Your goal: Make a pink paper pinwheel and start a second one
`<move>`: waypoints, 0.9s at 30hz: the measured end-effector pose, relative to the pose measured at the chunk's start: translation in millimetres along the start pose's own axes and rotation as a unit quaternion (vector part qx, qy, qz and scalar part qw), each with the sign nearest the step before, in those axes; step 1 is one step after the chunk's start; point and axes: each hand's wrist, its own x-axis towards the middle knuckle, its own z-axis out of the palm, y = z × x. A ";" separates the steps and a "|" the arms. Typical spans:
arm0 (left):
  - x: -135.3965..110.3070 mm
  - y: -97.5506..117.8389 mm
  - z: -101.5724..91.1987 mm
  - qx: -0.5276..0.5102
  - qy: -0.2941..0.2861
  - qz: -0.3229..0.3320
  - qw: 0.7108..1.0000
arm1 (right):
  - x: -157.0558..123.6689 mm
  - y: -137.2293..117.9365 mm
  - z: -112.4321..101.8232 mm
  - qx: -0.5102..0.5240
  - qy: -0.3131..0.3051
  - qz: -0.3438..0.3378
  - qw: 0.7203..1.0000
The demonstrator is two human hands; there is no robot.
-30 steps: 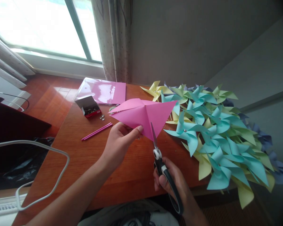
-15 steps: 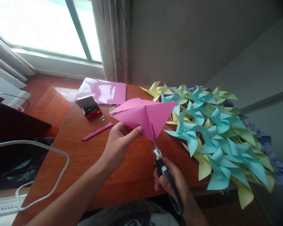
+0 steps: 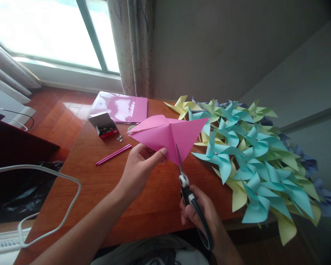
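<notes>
My left hand (image 3: pixel 143 160) pinches the near edge of a folded pink paper sheet (image 3: pixel 160 138), thumb on top and fingers beneath. Creases meet near the sheet's middle, and a slit runs along its left part. In my right hand (image 3: pixel 200 209) is a pair of scissors (image 3: pixel 185 186) with black-and-white handles. One blade lies over the paper's near corner, pointing toward the middle; the other blade is hidden under the sheet. The paper is held above the wooden table (image 3: pixel 143 213).
Many finished paper pinwheels (image 3: pixel 253 187) in teal, yellow, green and purple crowd the right side. Left lie two pink sticks (image 3: pixel 113 154), several metal fasteners (image 3: pixel 119 138), an open small box (image 3: pixel 106 129) and a clear folder with pink paper (image 3: pixel 140 109). A white cable (image 3: pixel 76 187) loops at left.
The scissors and my right hand have shifted very slightly left at the paper's corner. My left hand and the sheet stay nearly still.
</notes>
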 end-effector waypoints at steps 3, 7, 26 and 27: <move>0.1 -0.4 -0.3 -0.002 -0.004 0.002 1.000 | -0.4 -2.1 0.6 -0.001 0.000 0.002 1.000; 0.0 -0.3 0.2 -0.002 -0.001 0.003 1.000 | -0.8 -1.8 1.1 0.008 0.006 0.006 1.000; 0.1 -0.3 -1.3 -0.001 -0.012 0.008 1.000 | -2.1 -0.3 -2.8 0.000 0.018 0.013 1.000; 0.0 -0.2 -1.3 -0.002 -0.012 0.008 1.000 | -2.0 -0.1 -3.1 -0.001 0.017 0.012 1.000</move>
